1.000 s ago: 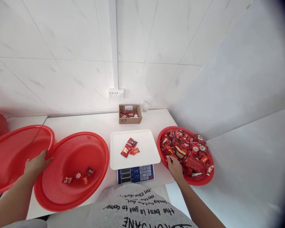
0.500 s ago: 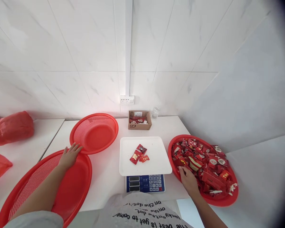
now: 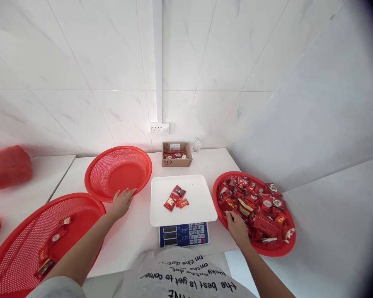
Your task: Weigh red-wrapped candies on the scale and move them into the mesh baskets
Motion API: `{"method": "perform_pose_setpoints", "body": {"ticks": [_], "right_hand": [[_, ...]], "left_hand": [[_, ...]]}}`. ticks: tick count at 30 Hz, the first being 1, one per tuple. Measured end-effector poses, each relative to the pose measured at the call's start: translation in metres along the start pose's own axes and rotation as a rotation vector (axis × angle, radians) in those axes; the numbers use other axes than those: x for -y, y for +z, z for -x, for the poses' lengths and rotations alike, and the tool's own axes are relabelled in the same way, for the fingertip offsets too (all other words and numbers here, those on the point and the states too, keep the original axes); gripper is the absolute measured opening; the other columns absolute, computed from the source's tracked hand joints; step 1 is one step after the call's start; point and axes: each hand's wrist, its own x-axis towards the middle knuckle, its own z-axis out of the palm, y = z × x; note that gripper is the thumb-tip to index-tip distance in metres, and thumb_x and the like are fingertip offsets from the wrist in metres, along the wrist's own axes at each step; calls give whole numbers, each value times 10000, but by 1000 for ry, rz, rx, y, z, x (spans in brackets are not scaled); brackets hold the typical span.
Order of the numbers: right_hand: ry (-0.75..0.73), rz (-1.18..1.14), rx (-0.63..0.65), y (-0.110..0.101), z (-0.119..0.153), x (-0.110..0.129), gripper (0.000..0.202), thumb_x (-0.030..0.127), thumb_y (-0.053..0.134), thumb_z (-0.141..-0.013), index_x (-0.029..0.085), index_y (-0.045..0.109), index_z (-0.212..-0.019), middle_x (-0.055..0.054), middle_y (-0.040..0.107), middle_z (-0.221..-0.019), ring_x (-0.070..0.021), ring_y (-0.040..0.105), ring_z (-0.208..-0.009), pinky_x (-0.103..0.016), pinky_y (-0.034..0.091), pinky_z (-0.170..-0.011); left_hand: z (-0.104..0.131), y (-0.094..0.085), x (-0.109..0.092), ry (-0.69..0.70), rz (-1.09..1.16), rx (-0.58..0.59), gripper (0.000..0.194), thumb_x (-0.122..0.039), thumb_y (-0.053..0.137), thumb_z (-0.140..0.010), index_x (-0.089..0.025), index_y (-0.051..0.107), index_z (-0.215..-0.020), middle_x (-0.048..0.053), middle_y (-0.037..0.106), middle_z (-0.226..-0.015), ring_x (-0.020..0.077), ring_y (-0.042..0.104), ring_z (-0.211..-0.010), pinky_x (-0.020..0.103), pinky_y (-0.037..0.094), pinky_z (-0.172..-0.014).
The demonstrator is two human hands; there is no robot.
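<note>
My left hand (image 3: 122,203) has its fingers spread near the front rim of the round red basket (image 3: 119,147), with nothing in it. My right hand (image 3: 236,225) is at the left rim of the red basket full of packets (image 3: 291,248); its fingers are bent, and what they hold, if anything, is hidden. Between my hands, a white tray (image 3: 199,200) on a blue-fronted scale (image 3: 184,235) bears several small red packets (image 3: 170,201). A large red basket (image 3: 90,203) at the front left holds several red packets (image 3: 58,235).
Behind the tray stands a small cardboard box (image 3: 176,162) with red packets inside, beside a clear glass (image 3: 197,144). A red bag (image 3: 8,167) lies at the far left. A wall socket (image 3: 159,128) is above the table.
My left hand has moved right, from over the large left basket toward the scale. Red packets now show in that basket. The view has shifted slightly; my right hand stays at the full basket.
</note>
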Motion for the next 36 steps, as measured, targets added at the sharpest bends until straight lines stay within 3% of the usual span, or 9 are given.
{"method": "perform_pose_setpoints", "body": {"ticks": [4,8,12,16,21,24,28,33,36], "right_hand": [[-14,-21,1,0,2,1,437,502,319,-798,198,623,-877,-99,675,-953,-232,600,-880,-319,430,-761],[-26,-13,17,-2,3,3,445,511,298,-809,194,603,-873,-100,671,-932,-238,597,-870,-325,427,-759],[-16,-8,25,-4,4,7,436,501,289,-816,195,597,-855,-98,669,-919,-233,598,-858,-318,423,-748],[-21,-12,17,-4,5,9,436,487,283,-819,193,604,-843,-97,676,-903,-221,606,-824,-309,427,-724],[-31,-1,-6,-3,4,7,437,478,283,-828,201,620,-857,-82,682,-894,-211,609,-818,-298,427,-703],[-31,17,-8,-2,3,7,430,459,285,-830,197,625,-863,-80,681,-857,-207,608,-808,-293,422,-698],[-20,32,1,-3,4,9,431,454,277,-836,198,623,-862,-77,676,-837,-206,607,-799,-290,418,-697],[-5,32,25,-4,4,11,435,448,266,-843,194,618,-874,-82,673,-860,-209,604,-809,-292,413,-702],[-2,24,28,-4,4,12,429,441,272,-843,193,620,-878,-83,673,-865,-208,603,-813,-288,411,-701]], "left_hand": [[-20,11,-26,7,28,-70,434,-250,235,-911,-233,440,-1293,67,506,-1317,242,335,-1298,482,207,-1059],[-28,21,-82,130,78,-212,479,-400,352,-889,-183,416,-1311,109,390,-1402,272,221,-1345,485,154,-1083],[-32,37,-153,379,175,-109,644,-507,458,-826,-239,286,-1385,108,222,-1482,280,178,-1357,468,219,-1065],[-44,46,-183,398,141,-100,780,-537,579,-737,-256,262,-1392,134,175,-1488,325,308,-1291,471,296,-1009],[-49,48,-173,464,81,-149,567,-474,479,-832,-246,362,-1338,121,405,-1362,273,490,-1119,420,392,-915],[-43,51,-167,506,64,-131,345,-415,409,-884,-239,548,-1146,80,586,-1115,223,557,-981,359,441,-838],[-42,44,-158,444,73,-155,262,-385,398,-897,-247,621,-899,24,632,-866,171,579,-845,282,454,-748],[-65,-16,-111,155,74,-320,376,-369,269,-926,-184,594,-966,103,610,-933,225,557,-898,315,442,-698],[-81,-56,-81,-47,47,-482,408,-443,296,-903,-182,556,-1077,113,592,-1046,263,527,-985,365,431,-782]]}}
